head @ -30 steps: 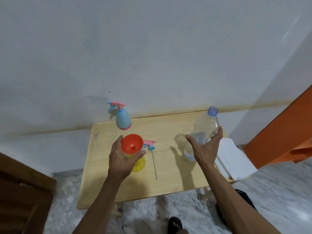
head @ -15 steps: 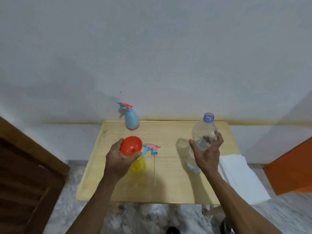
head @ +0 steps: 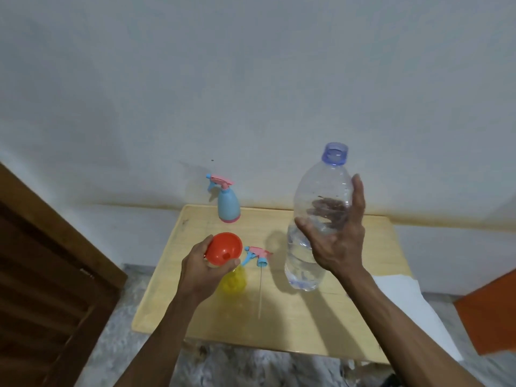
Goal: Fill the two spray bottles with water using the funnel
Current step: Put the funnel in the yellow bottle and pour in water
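From the head camera, looking down, a pale wooden table (head: 279, 325) stood against a white wall. The left hand (head: 201, 269) gripped an orange funnel (head: 224, 248), its fingers curled round the rim, with the funnel set in the mouth of a yellow spray bottle (head: 233, 282) standing on the table. Just right of it lay a detached pink and blue spray head (head: 258, 254) with its thin tube trailing toward the near edge. A blue spray bottle (head: 228, 202), trigger top fitted, stood upright at the far edge. The right hand (head: 337, 238) held a large clear water bottle (head: 315, 227), uncapped and partly full; compared with half a second earlier, this bottle had been lifted higher and nearer the camera. A white sheet (head: 405, 297) lay beside the table's right edge.
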{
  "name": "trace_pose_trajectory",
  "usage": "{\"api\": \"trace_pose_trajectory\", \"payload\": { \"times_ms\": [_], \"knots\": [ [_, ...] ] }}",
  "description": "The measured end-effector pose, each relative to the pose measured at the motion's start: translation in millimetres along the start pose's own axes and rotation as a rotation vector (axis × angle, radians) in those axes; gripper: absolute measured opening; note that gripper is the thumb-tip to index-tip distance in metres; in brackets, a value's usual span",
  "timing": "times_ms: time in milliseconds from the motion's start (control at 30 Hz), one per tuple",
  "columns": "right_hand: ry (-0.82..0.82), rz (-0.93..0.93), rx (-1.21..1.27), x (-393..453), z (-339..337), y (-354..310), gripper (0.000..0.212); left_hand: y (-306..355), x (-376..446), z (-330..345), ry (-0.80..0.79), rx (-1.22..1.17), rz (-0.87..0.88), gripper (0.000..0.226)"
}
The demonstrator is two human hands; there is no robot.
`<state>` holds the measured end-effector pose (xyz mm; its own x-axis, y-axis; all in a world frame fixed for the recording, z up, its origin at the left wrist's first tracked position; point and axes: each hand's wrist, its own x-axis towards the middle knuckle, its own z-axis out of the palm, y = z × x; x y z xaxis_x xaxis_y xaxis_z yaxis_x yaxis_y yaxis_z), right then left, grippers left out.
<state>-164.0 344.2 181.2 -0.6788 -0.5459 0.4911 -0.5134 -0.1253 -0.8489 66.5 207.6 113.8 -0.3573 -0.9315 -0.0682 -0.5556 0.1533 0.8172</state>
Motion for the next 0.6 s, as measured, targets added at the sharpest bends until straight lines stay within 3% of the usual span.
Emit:
{"api": "trace_pose_trajectory", "payload": {
  "times_ms": [367,600],
  "knots": [
    [-0.774,-0.170,-0.462,29,15,11,0.105,2,2,-6,-0.036,0.032,0.037,0.095],
    [-1.006,-0.271,-0.706,36,20,27,0.106,7,2,-9,-0.048,0.039,0.041,0.094]
  ]
}}
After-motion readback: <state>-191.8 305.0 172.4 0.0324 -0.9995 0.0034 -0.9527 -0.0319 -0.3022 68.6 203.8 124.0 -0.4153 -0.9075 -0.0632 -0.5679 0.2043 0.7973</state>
